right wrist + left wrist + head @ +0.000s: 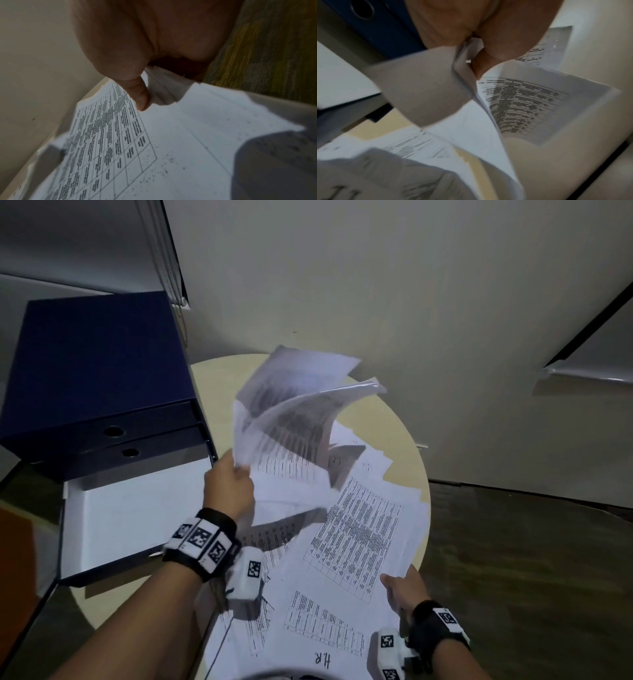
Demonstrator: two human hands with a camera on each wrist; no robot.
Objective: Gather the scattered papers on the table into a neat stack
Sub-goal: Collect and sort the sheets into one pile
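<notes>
Printed white papers [356, 529] with tables lie spread over a round beige table [404, 436]. My left hand [229, 484] grips a bundle of several sheets [294, 412] by its near edge and holds it in the air above the table, blurred and fanned out. The left wrist view shows the thumb and fingers [489, 59] pinching that bundle's [530, 105] edge. My right hand [402, 587] pinches the right edge of the flat-lying papers at the table's near right rim. In the right wrist view the thumb [139, 94] presses on top of those sheets [171, 142].
A dark blue file box [96, 364] stands at the table's left, with two binder spines showing ring holes. In front of it lies an open box lid with a white inside [133, 508]. A pale wall rises behind; dark carpet floor [531, 559] lies to the right.
</notes>
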